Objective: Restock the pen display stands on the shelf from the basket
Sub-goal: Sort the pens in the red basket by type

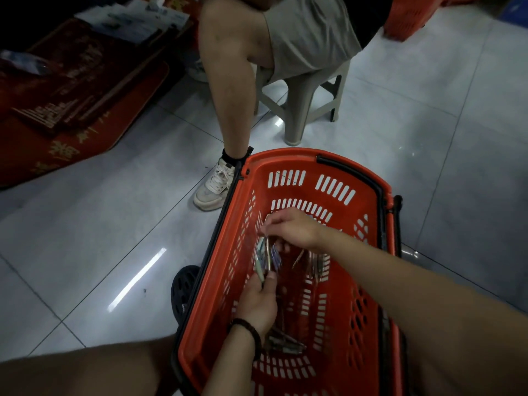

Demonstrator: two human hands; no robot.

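Note:
An orange wheeled basket (371, 281) with black rim and handles stands on the tiled floor below me. Both my hands are inside it. My left hand (258, 305), with a dark bead bracelet on the wrist, grips a bunch of pens (267, 260) that stick up from its fist. My right hand (291, 228) reaches in from the right and pinches the upper ends of those pens. More loose pens (311, 262) lie on the basket floor beside the bunch, and others (285, 342) lie near my left wrist. No shelf or display stand is in view.
Another person sits on a beige plastic stool (308, 104) just beyond the basket, one white sneaker (215, 185) touching its far left corner. Red mats and boxed goods (65, 104) lie at the left. An orange crate (405, 18) stands at the top right.

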